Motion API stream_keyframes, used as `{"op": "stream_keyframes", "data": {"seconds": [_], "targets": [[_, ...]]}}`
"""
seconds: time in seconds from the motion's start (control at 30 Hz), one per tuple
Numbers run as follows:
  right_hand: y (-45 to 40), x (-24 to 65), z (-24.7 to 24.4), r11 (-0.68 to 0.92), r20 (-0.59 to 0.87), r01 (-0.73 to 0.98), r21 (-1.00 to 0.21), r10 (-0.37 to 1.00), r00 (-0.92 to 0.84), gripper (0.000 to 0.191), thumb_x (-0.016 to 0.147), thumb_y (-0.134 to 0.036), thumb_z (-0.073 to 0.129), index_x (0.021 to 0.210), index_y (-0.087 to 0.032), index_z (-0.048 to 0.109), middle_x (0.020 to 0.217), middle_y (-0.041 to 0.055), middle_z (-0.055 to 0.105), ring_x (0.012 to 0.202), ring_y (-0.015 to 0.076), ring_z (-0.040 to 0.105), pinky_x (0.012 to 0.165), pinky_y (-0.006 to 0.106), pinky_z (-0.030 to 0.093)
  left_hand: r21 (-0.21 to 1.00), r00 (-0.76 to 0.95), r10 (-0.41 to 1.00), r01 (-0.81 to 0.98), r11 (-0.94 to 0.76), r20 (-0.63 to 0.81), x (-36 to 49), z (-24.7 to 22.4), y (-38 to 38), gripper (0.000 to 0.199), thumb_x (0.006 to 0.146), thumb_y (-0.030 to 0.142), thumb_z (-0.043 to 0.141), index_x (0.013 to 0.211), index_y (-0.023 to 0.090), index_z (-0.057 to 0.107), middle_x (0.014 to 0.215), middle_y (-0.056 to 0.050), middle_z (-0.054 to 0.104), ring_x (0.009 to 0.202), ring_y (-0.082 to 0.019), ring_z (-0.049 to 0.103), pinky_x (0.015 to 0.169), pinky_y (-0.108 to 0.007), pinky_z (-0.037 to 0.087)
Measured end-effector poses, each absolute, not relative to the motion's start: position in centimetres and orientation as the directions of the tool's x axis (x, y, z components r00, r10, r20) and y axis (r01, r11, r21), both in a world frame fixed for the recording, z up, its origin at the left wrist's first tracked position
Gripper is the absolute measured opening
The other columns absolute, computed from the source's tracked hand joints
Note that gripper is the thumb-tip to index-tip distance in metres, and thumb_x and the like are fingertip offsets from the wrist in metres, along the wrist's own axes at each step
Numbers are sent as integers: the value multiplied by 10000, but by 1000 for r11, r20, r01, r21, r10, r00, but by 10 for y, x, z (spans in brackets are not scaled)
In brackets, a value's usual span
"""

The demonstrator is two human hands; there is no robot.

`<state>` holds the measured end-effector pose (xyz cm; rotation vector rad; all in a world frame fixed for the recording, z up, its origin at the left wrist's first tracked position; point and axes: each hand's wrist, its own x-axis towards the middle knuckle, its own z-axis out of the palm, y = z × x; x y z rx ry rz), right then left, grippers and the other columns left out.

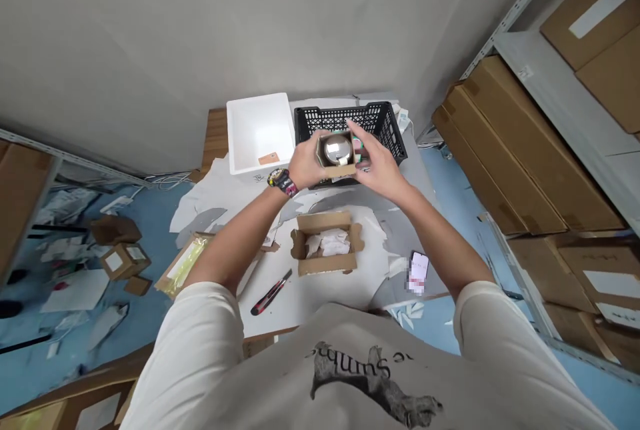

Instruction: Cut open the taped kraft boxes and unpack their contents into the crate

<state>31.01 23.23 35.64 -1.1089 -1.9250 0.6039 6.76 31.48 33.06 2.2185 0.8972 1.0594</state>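
Above the near side of a black plastic basket (385,127), a small open cardboard box (341,171) is held up between my two hands. Inside it sits a shiny, rounded silver object (337,149), its kind unclear. My left hand (306,162) grips the box's left side, a watch on the wrist. At the right side, my right hand (383,169) has its fingers and thumb curved around the box's edge. Below them on the table stands another open cardboard box (327,263) with crumpled white paper (334,242) in it.
A white foam box (260,130) stands left of the basket. A red and black utility knife (271,293) lies near the table's front edge, a phone (417,271) to the right. Torn white paper covers the tabletop. Shelves with cardboard boxes (505,150) flank the right side.
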Motion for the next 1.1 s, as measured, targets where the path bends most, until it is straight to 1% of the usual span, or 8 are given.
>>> {"op": "stream_keyframes", "data": {"seconds": [0.17, 0.3, 0.5, 0.7, 0.8, 0.87, 1.0, 1.1], "targets": [[371, 305, 351, 576, 459, 519, -631, 817, -349, 1054, 948, -349, 889, 1832, -378, 316, 1795, 104, 496, 1610, 440, 539, 1271, 666, 572, 667, 418, 757, 370, -647, 502, 75, 319, 427, 979, 711, 681, 1058, 1457, 214, 631, 1349, -130, 815, 1303, -368, 791, 1123, -503, 631], [437, 296, 311, 537, 413, 534, -653, 844, -343, 1013, 889, -298, 929, 1749, -337, 394, 1681, 130, 581, 1497, 430, 616, 1244, 646, 574, 688, 425, 787, 399, -606, 448, 72, 286, 484, 865, 744, 525, 1044, 1437, 220, 625, 1268, -109, 824, 1307, -357, 777, 1110, -489, 621], [482, 280, 240, 434, 282, 532, -727, 895, -345, 852, 887, -229, 882, 1645, -345, 511, 1621, 89, 618, 1417, 388, 644, 1224, 585, 587, 705, 382, 885, 549, -448, 266, 60, 226, 521, 727, 739, 386, 982, 1356, 206, 643, 1337, -147, 776, 1274, -364, 753, 1142, -532, 610], [507, 257, 178, 337, 190, 483, -809, 926, -327, 817, 791, -163, 850, 1567, -258, 615, 1522, 93, 708, 1358, 352, 688, 1244, 564, 577, 663, 324, 945, 697, -274, 50, 42, 176, 535, 857, 650, 270, 973, 1428, 245, 615, 1151, -90, 826, 1176, -406, 799, 1095, -519, 622], [506, 246, 153, 210, 82, 444, -871, 953, -290, 829, 797, -167, 822, 1599, -236, 623, 1533, 95, 737, 1343, 326, 717, 1255, 543, 577, 612, 273, 961, 769, -186, -50, 39, 161, 543, 901, 640, 204, 938, 1490, 254, 644, 1160, -115, 832, 1265, -447, 778, 1202, -599, 557], [502, 240, 140, 107, -24, 430, -896, 957, -288, 796, 827, -184, 801, 1607, -213, 643, 1573, 112, 738, 1384, 330, 718, 1290, 549, 551, 593, 268, 960, 788, -168, -83, 39, 157, 547, 812, 671, 222, 912, 1455, 275, 709, 1222, -124, 835, 1377, -456, 731, 1292, -655, 477], [492, 232, 130, 15, -132, 434, -901, 943, -306, 723, 893, -227, 777, 1609, -198, 683, 1657, 125, 704, 1543, 341, 642, 1392, 585, 436, 610, 339, 940, 751, -255, -25, 34, 168, 532, 563, 780, 267, 834, 1342, 279, 808, 1347, -119, 837, 1436, -417, 699, 1339, -674, 448], [473, 238, 135, 91, -29, 400, -912, 958, -285, 761, 922, -282, 796, 1666, -220, 650, 1690, 113, 676, 1624, 333, 572, 1432, 587, 377, 656, 342, 933, 679, -329, 113, 23, 190, 486, 603, 843, 220, 741, 1444, 223, 790, 1496, -123, 795, 1475, -380, 683, 1365, -619, 453]]}}
